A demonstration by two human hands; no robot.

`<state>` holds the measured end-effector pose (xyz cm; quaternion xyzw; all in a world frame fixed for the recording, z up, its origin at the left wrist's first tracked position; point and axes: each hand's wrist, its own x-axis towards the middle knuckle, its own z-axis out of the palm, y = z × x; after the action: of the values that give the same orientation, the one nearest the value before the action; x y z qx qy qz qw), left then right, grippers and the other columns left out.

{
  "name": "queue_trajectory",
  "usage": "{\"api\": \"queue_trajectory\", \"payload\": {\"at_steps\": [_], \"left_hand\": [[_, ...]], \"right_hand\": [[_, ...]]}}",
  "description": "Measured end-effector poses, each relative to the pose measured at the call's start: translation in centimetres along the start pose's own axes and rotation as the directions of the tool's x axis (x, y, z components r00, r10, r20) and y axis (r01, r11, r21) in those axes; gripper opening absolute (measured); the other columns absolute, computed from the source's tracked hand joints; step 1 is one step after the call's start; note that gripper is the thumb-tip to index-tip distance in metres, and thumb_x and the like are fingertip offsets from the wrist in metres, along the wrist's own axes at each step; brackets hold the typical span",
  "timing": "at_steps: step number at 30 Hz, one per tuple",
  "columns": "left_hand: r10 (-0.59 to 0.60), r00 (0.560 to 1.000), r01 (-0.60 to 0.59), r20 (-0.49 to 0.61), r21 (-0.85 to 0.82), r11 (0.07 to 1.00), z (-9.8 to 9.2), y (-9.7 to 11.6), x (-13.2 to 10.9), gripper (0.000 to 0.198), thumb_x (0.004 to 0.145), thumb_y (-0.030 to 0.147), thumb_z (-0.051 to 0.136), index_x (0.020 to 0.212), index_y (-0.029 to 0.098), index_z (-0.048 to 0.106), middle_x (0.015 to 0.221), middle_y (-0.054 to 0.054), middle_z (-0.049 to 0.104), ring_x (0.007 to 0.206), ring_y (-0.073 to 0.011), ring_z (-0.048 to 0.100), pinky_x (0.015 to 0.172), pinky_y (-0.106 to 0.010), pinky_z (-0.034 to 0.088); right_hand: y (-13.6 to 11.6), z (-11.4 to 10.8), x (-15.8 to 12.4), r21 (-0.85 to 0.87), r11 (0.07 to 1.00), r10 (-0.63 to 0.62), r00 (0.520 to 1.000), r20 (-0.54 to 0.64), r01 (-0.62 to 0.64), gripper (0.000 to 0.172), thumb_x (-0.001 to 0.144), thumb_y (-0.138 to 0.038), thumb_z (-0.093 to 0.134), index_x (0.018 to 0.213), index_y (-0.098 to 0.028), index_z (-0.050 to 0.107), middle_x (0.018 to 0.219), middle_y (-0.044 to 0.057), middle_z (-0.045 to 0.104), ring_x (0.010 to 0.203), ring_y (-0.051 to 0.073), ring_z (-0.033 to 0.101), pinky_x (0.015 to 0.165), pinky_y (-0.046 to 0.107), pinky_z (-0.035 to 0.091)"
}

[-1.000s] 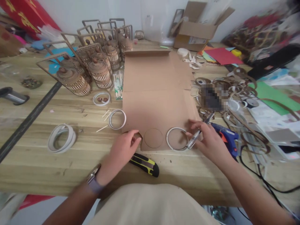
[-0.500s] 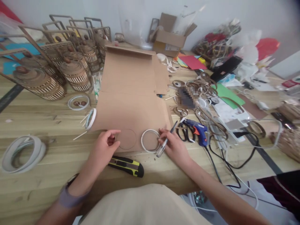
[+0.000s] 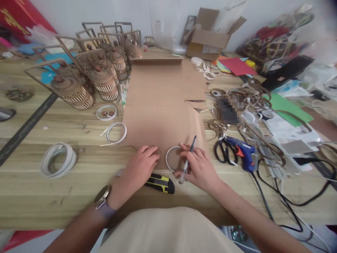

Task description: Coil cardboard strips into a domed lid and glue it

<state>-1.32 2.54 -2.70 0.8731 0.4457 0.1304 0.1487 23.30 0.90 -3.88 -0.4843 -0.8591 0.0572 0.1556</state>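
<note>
My right hand (image 3: 201, 165) grips a pen (image 3: 194, 140), tip pointing up and away. Its fingers also touch the right side of a thin pale ring (image 3: 167, 158), which lies on the brown cardboard sheet (image 3: 160, 123). To the left, my left hand (image 3: 142, 163) rests palm down on the sheet's near edge, fingers stretched and holding nothing visible. It covers most of a drawn circle, whose curved line (image 3: 159, 151) shows by the fingertips. A yellow and black utility knife (image 3: 163, 183) lies just below, partly hidden by that hand.
White rings (image 3: 116, 133) and a thicker ring stack (image 3: 58, 160) lie on the left. Lidded woven lanterns (image 3: 105, 82) stand behind them. On the right are black scissors (image 3: 225, 151), a blue glue gun (image 3: 244, 153) with its cable, and piled brown strips (image 3: 252, 91).
My left hand has moved right over the drawn circle, its fingers flattening onto the cardboard. My right hand has brought more of its fingers onto the ring. The view has turned left.
</note>
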Motion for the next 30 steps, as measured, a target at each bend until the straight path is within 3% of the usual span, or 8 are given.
{"api": "queue_trajectory", "payload": {"at_steps": [5, 17, 24, 27, 30], "left_hand": [[0.027, 0.999, -0.025, 0.045, -0.033, 0.999, 0.1, -0.5, 0.3, 0.019, 0.092, 0.01, 0.056, 0.102, 0.016, 0.071, 0.125, -0.011, 0.066, 0.113, -0.0261, 0.057, 0.099, -0.045, 0.051], [0.059, 0.998, -0.058, 0.015, -0.061, 0.996, 0.4, -0.8, 0.2, 0.018, 0.089, 0.005, 0.059, 0.101, 0.014, 0.069, 0.124, -0.013, 0.065, 0.119, -0.0269, 0.055, 0.101, -0.046, 0.051], [-0.006, 0.999, 0.009, 0.043, -0.081, 0.997, 0.2, -0.9, 0.3, 0.016, 0.087, 0.006, 0.062, 0.099, 0.016, 0.066, 0.125, -0.011, 0.065, 0.119, -0.027, 0.055, 0.102, -0.047, 0.049], [-0.04, 0.998, 0.044, 0.042, -0.091, 0.995, 0.2, -0.5, 0.8, 0.025, 0.086, 0.01, 0.065, 0.11, 0.018, 0.062, 0.124, -0.009, 0.065, 0.117, -0.027, 0.056, 0.102, -0.048, 0.048], [-0.008, 1.0, 0.011, 0.018, -0.166, 0.986, 0.5, 0.1, 1.5, 0.051, 0.085, 0.016, 0.069, 0.131, 0.021, 0.05, 0.131, -0.009, 0.061, 0.121, -0.0262, 0.052, 0.104, -0.046, 0.046]], "right_hand": [[0.2, 0.5, 0.9, 0.03, 1.0, -0.006, 1.0, 0.011, 0.006, 0.046, 0.076, -0.05, 0.076, 0.105, -0.021, 0.057, 0.139, 0.017, 0.059, 0.119, 0.036, 0.056, 0.093, 0.052, 0.044], [0.8, 0.7, 1.7, 0.072, 0.996, -0.058, 0.998, 0.035, 0.055, 0.042, 0.077, -0.046, 0.076, 0.103, -0.02, 0.054, 0.138, 0.017, 0.059, 0.119, 0.038, 0.057, 0.092, 0.053, 0.049], [1.0, 0.7, 1.7, 0.095, 0.994, -0.059, 0.997, 0.041, 0.055, 0.042, 0.077, -0.045, 0.076, 0.104, -0.022, 0.054, 0.138, 0.016, 0.06, 0.12, 0.038, 0.056, 0.092, 0.054, 0.05], [1.0, 0.7, 1.6, 0.104, 0.993, -0.057, 0.998, 0.039, 0.053, 0.043, 0.077, -0.045, 0.077, 0.105, -0.022, 0.054, 0.139, 0.017, 0.059, 0.12, 0.037, 0.056, 0.092, 0.054, 0.05], [1.1, 0.7, 1.6, 0.106, 0.993, -0.054, 0.998, 0.03, 0.05, 0.045, 0.076, -0.045, 0.077, 0.105, -0.022, 0.054, 0.139, 0.018, 0.058, 0.121, 0.037, 0.056, 0.092, 0.053, 0.05]]}}
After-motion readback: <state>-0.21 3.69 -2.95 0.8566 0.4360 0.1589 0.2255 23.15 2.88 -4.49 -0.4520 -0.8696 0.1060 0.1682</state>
